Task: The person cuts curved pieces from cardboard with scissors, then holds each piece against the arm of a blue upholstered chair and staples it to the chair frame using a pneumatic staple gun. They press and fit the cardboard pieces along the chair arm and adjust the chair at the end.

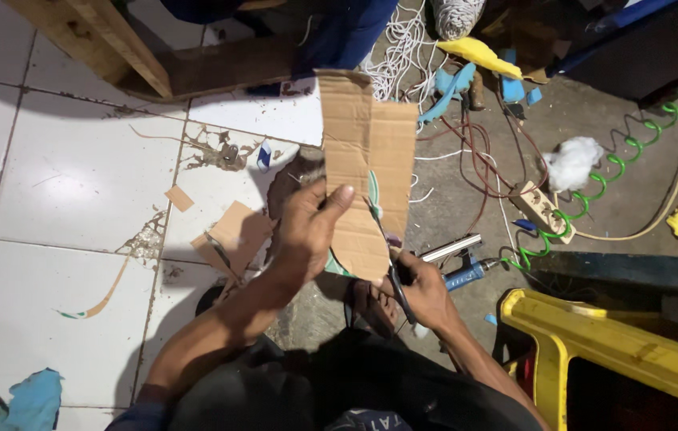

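Seen from above: left hand pinching a tall cardboard strip upright over the tiled floor, long axis pointing away. Right hand, just below-right, clamped on scissors meeting the strip's lower edge.

ok so the tally: one long brown corrugated cardboard strip pinched under the left hand's fingers; one pair of dark-handled scissors inside the right hand's fingers; three loose brown cardboard scraps left of the fingers; one yellow plastic stool; one green coiled hose; one white stuffing wad
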A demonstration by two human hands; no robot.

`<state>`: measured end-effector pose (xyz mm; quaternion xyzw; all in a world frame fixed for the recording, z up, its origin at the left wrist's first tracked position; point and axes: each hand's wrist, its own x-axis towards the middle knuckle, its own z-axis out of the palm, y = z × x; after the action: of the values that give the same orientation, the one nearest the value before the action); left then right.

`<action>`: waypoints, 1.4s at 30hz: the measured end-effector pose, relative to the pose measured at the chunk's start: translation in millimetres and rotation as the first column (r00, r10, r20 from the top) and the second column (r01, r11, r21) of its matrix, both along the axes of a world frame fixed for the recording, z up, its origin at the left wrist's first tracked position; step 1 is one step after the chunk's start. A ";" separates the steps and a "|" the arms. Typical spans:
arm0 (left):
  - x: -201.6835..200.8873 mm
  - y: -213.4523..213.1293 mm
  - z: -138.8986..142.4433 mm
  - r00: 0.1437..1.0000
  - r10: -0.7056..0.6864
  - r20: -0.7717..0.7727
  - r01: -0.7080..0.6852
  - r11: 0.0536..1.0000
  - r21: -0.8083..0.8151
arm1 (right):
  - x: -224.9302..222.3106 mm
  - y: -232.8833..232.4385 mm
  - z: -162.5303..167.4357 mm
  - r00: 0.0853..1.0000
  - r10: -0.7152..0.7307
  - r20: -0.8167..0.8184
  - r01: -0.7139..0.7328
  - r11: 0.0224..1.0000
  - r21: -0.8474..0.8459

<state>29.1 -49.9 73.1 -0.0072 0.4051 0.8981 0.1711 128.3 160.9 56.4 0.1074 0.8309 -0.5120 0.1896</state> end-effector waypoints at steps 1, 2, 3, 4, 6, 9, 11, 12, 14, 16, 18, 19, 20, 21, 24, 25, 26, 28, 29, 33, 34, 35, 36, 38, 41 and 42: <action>0.2 4.4 -3.0 0.999 -0.011 0.040 0.010 1.000 0.025 | -0.7 -0.1 -3.4 0.998 0.013 -0.056 -0.012 1.000 0.019; 1.6 7.6 -5.9 0.997 -0.017 0.072 0.014 0.999 0.043 | -1.0 0.2 -6.3 0.994 0.025 -0.110 -0.021 0.999 0.040; 2.3 11.1 -8.7 0.994 -0.025 0.107 0.018 0.998 0.061 | -1.1 0.0 -9.2 0.995 0.009 -0.098 -0.008 1.000 0.008; 3.0 13.6 -11.4 0.989 -0.034 0.141 0.023 0.997 0.080 | -0.3 -0.6 -11.8 0.996 -0.009 -0.086 0.007 1.000 -0.023; 4.0 17.7 -16.0 0.986 -0.035 0.161 0.017 0.993 0.115 | 1.0 -1.3 -15.7 0.996 -0.034 -0.086 0.032 0.999 -0.030; 6.2 21.7 -20.2 0.979 -0.051 0.197 0.016 0.984 0.179 | 2.5 -1.4 -18.7 0.996 -0.060 -0.062 0.059 0.998 -0.011; 8.5 24.2 -20.7 0.977 -0.058 0.205 0.018 0.982 0.188 | 3.7 -1.1 -19.7 0.995 -0.095 0.033 0.097 0.993 -0.069; 11.0 25.9 -19.9 0.978 -0.055 0.199 0.019 0.984 0.177 | 4.5 -0.8 -20.0 0.997 -0.078 -0.027 0.075 0.993 -0.092; 14.1 28.3 -17.5 0.977 -0.059 0.203 0.025 0.986 0.166 | 7.1 -0.7 -20.8 0.990 -0.045 -0.135 0.027 0.990 -0.136; 15.1 29.9 -14.7 0.976 -0.075 0.203 0.041 0.985 0.168 | 9.8 -0.9 -22.6 0.993 -0.064 -0.103 0.057 0.996 -0.069; 15.1 31.2 -12.4 0.968 -0.067 0.244 0.025 0.985 0.172 | 11.1 0.1 -25.0 0.995 -0.092 -0.048 0.092 0.996 -0.006; 15.3 31.1 -11.9 0.962 -0.062 0.267 0.016 0.985 0.172 | 11.4 0.7 -26.3 0.994 -0.113 0.001 0.112 0.993 0.020; 15.8 31.1 -12.0 0.966 -0.069 0.249 0.027 0.986 0.167 | 11.0 2.1 -27.5 0.990 -0.133 0.049 0.130 0.990 0.049; 16.6 31.1 -12.5 0.970 -0.071 0.231 0.034 0.986 0.162 | 10.1 3.8 -28.7 0.995 -0.100 -0.017 0.100 0.995 0.019; 23.9 32.0 -15.7 0.974 -0.079 0.211 0.053 0.991 0.126 | 8.1 8.1 -31.3 0.981 0.002 -0.194 -0.006 1.000 -0.019; 26.1 33.2 -16.7 0.975 -0.085 0.207 0.063 0.992 0.112 | 7.8 8.9 -31.8 0.969 0.039 -0.245 -0.040 0.999 0.001; 27.8 34.4 -17.3 0.974 -0.085 0.211 0.065 0.993 0.100 | 7.3 9.4 -32.2 0.953 0.073 -0.294 -0.070 0.997 0.021; 27.9 36.8 -16.8 0.972 -0.087 0.219 0.071 0.994 0.079 | 6.3 10.4 -31.9 0.955 0.021 -0.295 -0.027 1.000 -0.016; 25.8 37.0 -15.5 0.971 -0.093 0.221 0.073 0.992 0.100 | 5.8 11.1 -31.0 0.955 -0.004 -0.296 -0.006 0.999 -0.034; -0.1 18.9 -9.7 0.970 0.039 0.239 -0.058 0.996 0.073 | 3.8 17.7 -20.0 0.996 0.084 0.034 -0.084 0.996 -0.003; -7.4 10.4 -9.3 0.964 0.106 0.245 -0.119 0.992 0.036 | 5.6 20.0 -14.7 0.979 0.140 0.150 -0.139 0.990 -0.013; -13.1 0.8 -9.6 0.972 0.120 0.201 -0.134 0.989 0.057 | 7.1 21.7 -9.4 0.946 0.192 0.263 -0.191 0.981 -0.029; -16.8 -8.7 -10.6 0.978 0.136 0.157 -0.150 0.985 0.080 | 8.5 22.2 -4.2 0.959 0.117 0.257 -0.119 0.993 -0.007; -16.3 -15.9 -13.6 0.976 0.156 0.153 -0.170 0.982 0.085 | 10.8 21.3 6.7 0.966 -0.026 0.256 0.017 0.999 0.035; -7.0 -4.0 -19.8 0.973 0.125 0.192 -0.129 0.992 0.009 | 0.6 14.9 17.6 0.958 -0.231 -0.171 0.132 0.881 -0.454; -2.6 3.3 -21.4 0.978 0.119 0.172 -0.116 0.993 -0.028 | -6.1 12.4 20.0 0.949 -0.269 -0.164 0.168 0.873 -0.458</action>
<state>26.5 -46.6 51.7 -0.1108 0.3955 0.8989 0.1523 122.2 173.2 76.4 0.0978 0.6923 -0.7128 0.0552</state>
